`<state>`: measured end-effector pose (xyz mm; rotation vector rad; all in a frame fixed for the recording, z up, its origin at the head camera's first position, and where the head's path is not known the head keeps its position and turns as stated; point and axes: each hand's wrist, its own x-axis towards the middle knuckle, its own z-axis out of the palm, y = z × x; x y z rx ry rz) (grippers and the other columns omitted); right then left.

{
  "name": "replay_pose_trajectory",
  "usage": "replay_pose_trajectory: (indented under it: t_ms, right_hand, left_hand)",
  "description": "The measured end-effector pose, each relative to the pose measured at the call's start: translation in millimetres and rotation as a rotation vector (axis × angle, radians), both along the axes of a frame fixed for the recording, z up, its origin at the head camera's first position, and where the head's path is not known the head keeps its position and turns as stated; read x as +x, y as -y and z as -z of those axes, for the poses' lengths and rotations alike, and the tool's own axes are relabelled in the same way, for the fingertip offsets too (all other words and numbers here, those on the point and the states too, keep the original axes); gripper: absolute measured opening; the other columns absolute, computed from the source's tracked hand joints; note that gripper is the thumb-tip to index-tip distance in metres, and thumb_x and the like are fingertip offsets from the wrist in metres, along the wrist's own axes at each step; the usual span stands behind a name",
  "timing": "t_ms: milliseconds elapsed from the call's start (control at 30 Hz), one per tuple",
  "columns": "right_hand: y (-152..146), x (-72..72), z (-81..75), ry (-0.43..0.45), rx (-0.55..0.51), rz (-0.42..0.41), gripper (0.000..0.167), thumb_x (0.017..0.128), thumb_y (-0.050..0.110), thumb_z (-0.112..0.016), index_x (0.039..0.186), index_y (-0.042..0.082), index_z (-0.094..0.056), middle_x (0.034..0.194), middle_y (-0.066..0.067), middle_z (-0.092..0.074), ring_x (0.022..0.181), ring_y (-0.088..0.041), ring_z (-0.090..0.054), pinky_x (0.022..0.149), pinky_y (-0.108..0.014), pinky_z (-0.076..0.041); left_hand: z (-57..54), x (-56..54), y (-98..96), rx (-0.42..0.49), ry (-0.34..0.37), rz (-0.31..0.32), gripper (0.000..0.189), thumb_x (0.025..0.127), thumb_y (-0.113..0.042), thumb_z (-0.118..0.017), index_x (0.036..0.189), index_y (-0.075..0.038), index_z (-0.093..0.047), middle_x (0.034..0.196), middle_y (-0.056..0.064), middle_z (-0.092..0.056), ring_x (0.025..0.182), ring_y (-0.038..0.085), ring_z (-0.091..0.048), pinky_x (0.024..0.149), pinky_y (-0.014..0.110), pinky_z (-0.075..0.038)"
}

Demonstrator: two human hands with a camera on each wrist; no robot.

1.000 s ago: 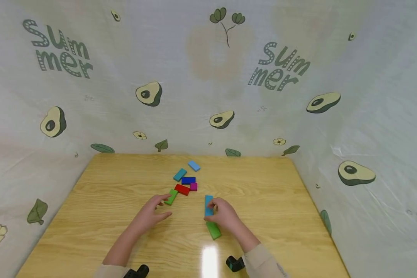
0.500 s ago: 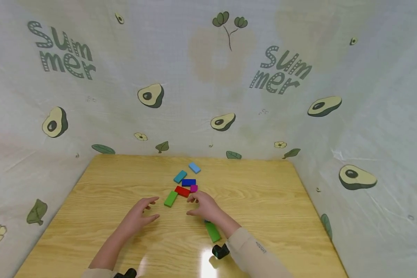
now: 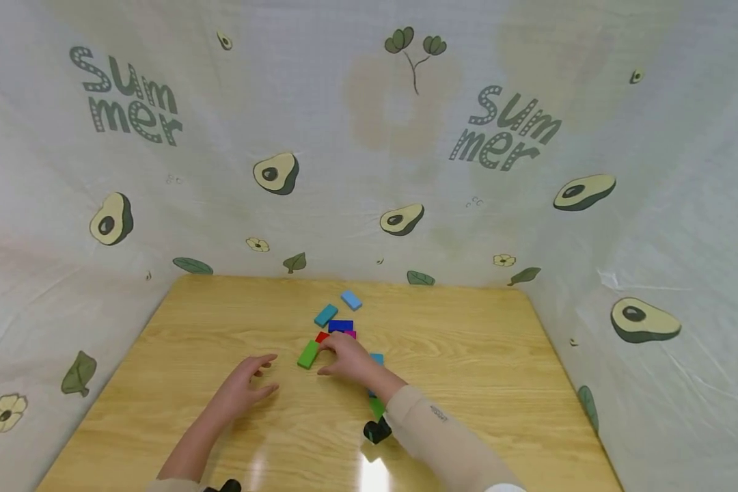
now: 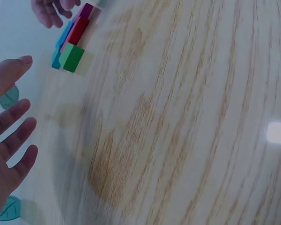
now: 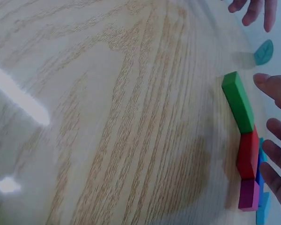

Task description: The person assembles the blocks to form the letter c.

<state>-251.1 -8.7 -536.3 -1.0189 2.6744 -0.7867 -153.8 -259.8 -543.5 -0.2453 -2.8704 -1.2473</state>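
My right hand hovers with relaxed fingers beside a green block, its fingertips over a red block. Nothing is held; in the right wrist view, its parted fingers lie alongside the row of blocks. A magenta block joins the red one's end, with a dark blue block behind. To the left, my left hand is held over the table, fingers apart and grasping nothing. Under my right forearm, a blue block and a second green block are partly hidden.
A teal block and a light blue block lie farther back on the wooden table. A white printed cloth hangs behind and at both sides. Each wrist wears a black device, such as the right one's camera.
My right hand has left the blue block and moved left to the red and green blocks. My left hand has drawn back leftward from the green block. The view has shifted slightly.
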Motion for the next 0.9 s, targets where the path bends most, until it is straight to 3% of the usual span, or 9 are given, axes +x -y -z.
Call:
replay_pose_trajectory:
  t_ms: [333,667,900]
  right_hand:
    - [22.7,-1.1,12.0,0.025,0.021,0.028,0.044,0.079,0.032,-0.083,0.118,0.019,-0.069,0.121,0.001,-0.052,0.114,-0.017,-0.049,0.096,-0.028,-0.042]
    - [28.5,-4.2,16.4,-0.027,0.099,0.052,0.046,0.077,0.04,-0.083,0.118,0.026,-0.069,0.124,0.004,-0.054,0.107,-0.014,-0.044,0.092,-0.028,-0.038]
    - [29.9,-6.8,14.3,-0.057,0.159,0.047,0.045,0.078,0.04,-0.082,0.119,0.028,-0.069,0.128,0.004,-0.053,0.109,-0.015,-0.043,0.091,-0.029,-0.037]
  left_hand:
    - [3.1,8.2,6.0,0.008,0.023,-0.026,0.061,0.084,-0.015,-0.078,0.137,-0.002,-0.052,0.12,0.016,-0.056,0.105,0.034,-0.055,0.089,0.053,-0.045]
    - [9.2,6.2,8.0,0.016,-0.016,-0.029,0.061,0.083,-0.016,-0.079,0.136,-0.003,-0.053,0.119,0.014,-0.057,0.101,0.03,-0.056,0.086,0.05,-0.046]
    - [7.8,6.2,7.9,0.038,0.024,-0.038,0.061,0.084,-0.016,-0.078,0.138,-0.005,-0.051,0.121,0.015,-0.055,0.104,0.03,-0.054,0.085,0.048,-0.047]
